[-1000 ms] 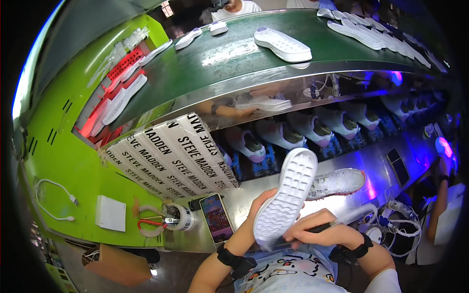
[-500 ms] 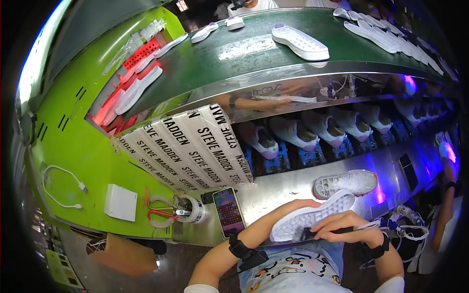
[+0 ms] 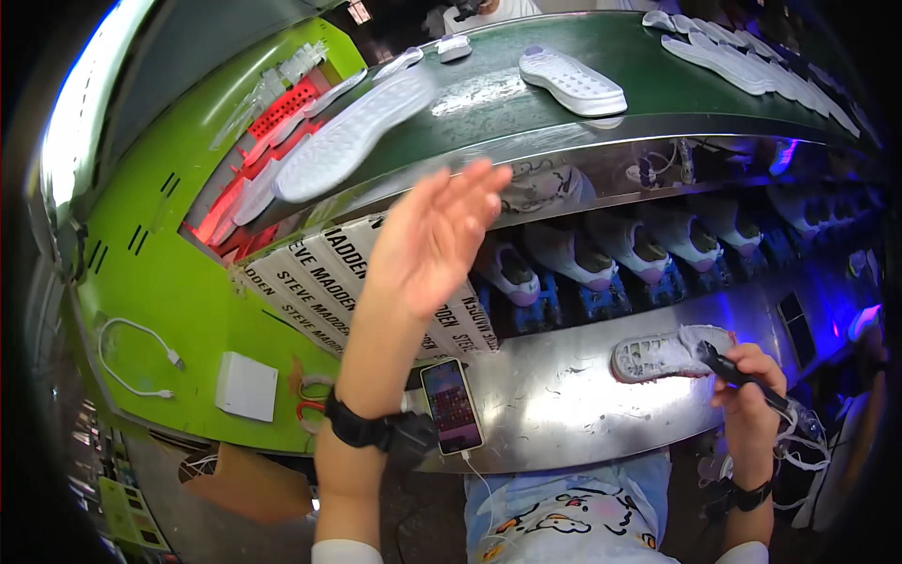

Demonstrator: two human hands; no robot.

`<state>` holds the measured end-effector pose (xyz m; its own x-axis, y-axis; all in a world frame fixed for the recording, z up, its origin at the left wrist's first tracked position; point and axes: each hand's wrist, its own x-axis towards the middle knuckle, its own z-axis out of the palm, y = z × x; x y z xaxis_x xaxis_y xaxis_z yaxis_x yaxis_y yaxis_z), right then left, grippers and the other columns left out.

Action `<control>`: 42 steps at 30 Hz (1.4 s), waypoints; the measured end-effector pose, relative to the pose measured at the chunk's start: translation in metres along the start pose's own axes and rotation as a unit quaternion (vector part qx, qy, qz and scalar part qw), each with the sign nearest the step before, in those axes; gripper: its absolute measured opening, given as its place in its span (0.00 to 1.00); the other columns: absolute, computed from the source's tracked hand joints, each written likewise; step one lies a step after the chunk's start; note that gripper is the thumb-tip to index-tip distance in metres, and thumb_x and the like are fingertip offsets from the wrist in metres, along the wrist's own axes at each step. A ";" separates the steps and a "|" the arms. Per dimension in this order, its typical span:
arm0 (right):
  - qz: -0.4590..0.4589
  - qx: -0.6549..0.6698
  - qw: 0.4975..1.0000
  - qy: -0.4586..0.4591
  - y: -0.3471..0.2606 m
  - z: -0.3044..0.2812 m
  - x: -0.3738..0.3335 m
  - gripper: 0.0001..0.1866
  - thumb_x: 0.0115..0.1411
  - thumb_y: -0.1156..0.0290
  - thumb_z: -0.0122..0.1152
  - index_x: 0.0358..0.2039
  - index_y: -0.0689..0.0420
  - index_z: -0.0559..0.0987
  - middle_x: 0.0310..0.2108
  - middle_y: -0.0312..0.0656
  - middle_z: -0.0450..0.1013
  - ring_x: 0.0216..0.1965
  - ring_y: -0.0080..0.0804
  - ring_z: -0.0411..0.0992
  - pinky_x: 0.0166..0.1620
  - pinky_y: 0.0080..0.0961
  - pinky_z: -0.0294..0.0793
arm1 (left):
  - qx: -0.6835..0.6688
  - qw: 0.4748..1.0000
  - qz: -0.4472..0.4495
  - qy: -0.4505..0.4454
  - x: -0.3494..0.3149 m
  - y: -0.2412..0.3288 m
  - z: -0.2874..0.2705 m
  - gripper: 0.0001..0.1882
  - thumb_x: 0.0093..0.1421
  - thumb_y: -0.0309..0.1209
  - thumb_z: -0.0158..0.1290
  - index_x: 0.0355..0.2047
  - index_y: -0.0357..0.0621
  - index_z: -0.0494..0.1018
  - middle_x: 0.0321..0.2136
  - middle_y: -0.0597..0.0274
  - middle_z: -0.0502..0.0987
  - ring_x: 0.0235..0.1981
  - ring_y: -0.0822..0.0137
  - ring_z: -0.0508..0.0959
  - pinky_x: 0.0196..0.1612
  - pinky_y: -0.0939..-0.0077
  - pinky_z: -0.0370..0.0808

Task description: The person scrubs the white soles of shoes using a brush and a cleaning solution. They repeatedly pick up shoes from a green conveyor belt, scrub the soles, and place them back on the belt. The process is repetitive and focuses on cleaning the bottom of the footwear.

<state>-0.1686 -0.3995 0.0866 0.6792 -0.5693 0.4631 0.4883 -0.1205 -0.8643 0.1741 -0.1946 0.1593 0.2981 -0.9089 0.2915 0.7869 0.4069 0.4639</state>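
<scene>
My left hand [image 3: 442, 235] is raised over the bench, fingers stretched out and slightly blurred, with nothing in it. Above and left of it, a white shoe sole [image 3: 352, 141] is smeared by motion over the belt's left end, apart from the hand. My right hand [image 3: 752, 381] holds a black-handled brush [image 3: 733, 368] with thin white tubing at its rear. The brush tip touches or hovers just over a whitish, residue-coated sole [image 3: 658, 355] lying on the metal bench; I cannot tell which.
A green belt [image 3: 484, 113] carries more white soles [image 3: 573, 80]. Below it stands a row of shoes [image 3: 648, 249]. A printed box [image 3: 319, 291], a phone [image 3: 453, 404] and a white block [image 3: 246, 385] are at left. Red racks [image 3: 221, 211] sit by the belt's end.
My left hand has let go of the white sole and risen far and left; the sole is now over the belt's left end. My right hand has moved the brush right, to the coated sole.
</scene>
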 end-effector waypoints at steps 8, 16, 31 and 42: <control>0.072 0.057 0.991 0.095 0.015 -0.004 -0.015 0.20 0.52 0.72 0.64 0.44 0.63 0.71 0.42 0.51 0.73 0.30 0.32 0.73 0.31 0.27 0.76 | 0.909 0.308 -0.023 0.278 0.235 0.036 0.004 0.30 0.57 0.51 0.44 0.51 0.42 0.73 0.54 0.49 0.71 0.55 0.48 0.70 0.54 0.56 0.67; 0.059 0.060 0.980 0.178 0.014 -0.034 -0.025 0.24 0.55 0.68 0.61 0.50 0.63 0.68 0.37 0.46 0.72 0.33 0.31 0.69 0.40 0.27 0.70 | 0.720 0.628 0.109 0.275 0.262 0.039 0.004 0.17 0.53 0.30 0.51 0.40 0.32 0.75 0.36 0.45 0.79 0.33 0.56 0.81 0.34 0.64 0.76; 0.287 0.272 0.909 0.132 0.076 0.102 -0.020 0.20 0.61 0.76 0.53 0.53 0.66 0.66 0.48 0.51 0.70 0.51 0.39 0.69 0.53 0.38 0.72 | 0.467 0.790 0.213 0.335 -0.126 -0.241 -0.055 0.06 0.62 0.25 0.51 0.36 0.38 0.65 0.31 0.62 0.74 0.29 0.79 0.73 0.34 0.84 0.71; 0.365 0.247 0.882 0.164 0.105 0.075 -0.036 0.20 0.60 0.73 0.56 0.53 0.58 0.68 0.48 0.48 0.71 0.49 0.40 0.70 0.48 0.35 0.75 | 0.722 0.476 0.254 0.433 -0.251 -0.195 -0.163 0.15 0.64 0.29 0.39 0.47 0.33 0.65 0.46 0.49 0.74 0.46 0.56 0.67 0.53 0.62 0.63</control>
<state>-0.1006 -0.3306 -0.0061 0.7564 -0.5626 -0.3337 0.2198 0.6991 -0.6804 0.0338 -0.0612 -0.1408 0.8547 -0.1016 0.5091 -0.5113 -0.3349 0.7914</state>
